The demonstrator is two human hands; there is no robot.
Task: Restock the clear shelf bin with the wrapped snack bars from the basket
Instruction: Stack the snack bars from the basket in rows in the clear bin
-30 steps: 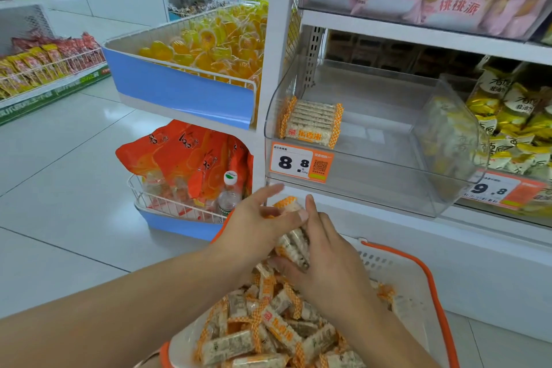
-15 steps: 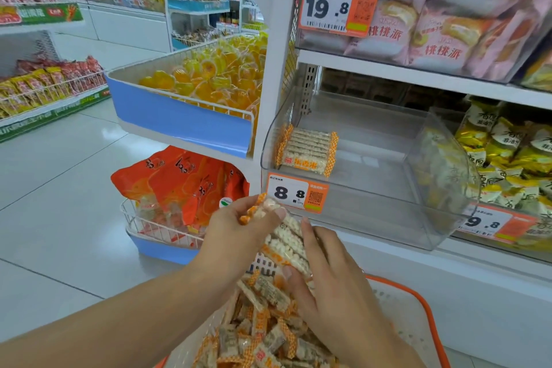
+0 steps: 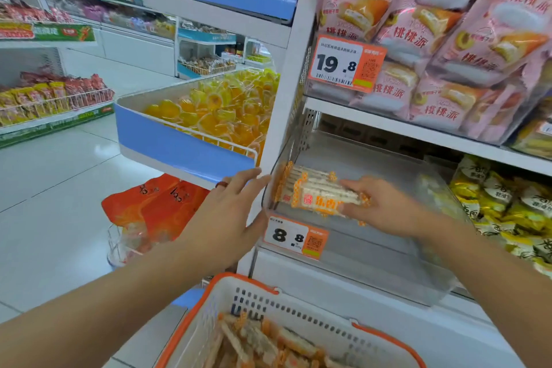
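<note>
Foreground, bottom: a white basket (image 3: pixel 270 305) with an orange rim, holding loose wrapped bars (image 3: pixel 263 340) in orange-and-white wrappers. Both forearms reach forward over it.

Middle, left: the left hand (image 3: pixel 230 215) is held with its fingers straight and together, holding nothing, its fingertips at the outer left corner of the clear bin (image 3: pixel 388 263); a ring sits on one finger. Whether the fingertips touch the bin wall cannot be told.

Middle, right: the right hand (image 3: pixel 385 206) is inside the bin and grips a bunch of bars (image 3: pixel 325 196) by its right end — fingers curled around the wrappers. The held bunch lies just in front of a row of bars (image 3: pixel 294 178) already stacked at the bin's left rear corner; the two groups look to be touching. The rest of the bin floor is bare. An orange price tag (image 3: pixel 295 236) reading 8.8 is fixed to the bin's front left.

Beyond: to the right of the bin, yellow packets (image 3: pixel 504 206); on the shelf above, pink pastry bags (image 3: pixel 448 39) behind a 19.8 tag (image 3: pixel 346 64). To the left — a blue-fronted tray of yellow jelly cups (image 3: pixel 215 110), with orange bags (image 3: pixel 155 203) in a wire rack below. Far shelves across the white floor are blurred.
</note>
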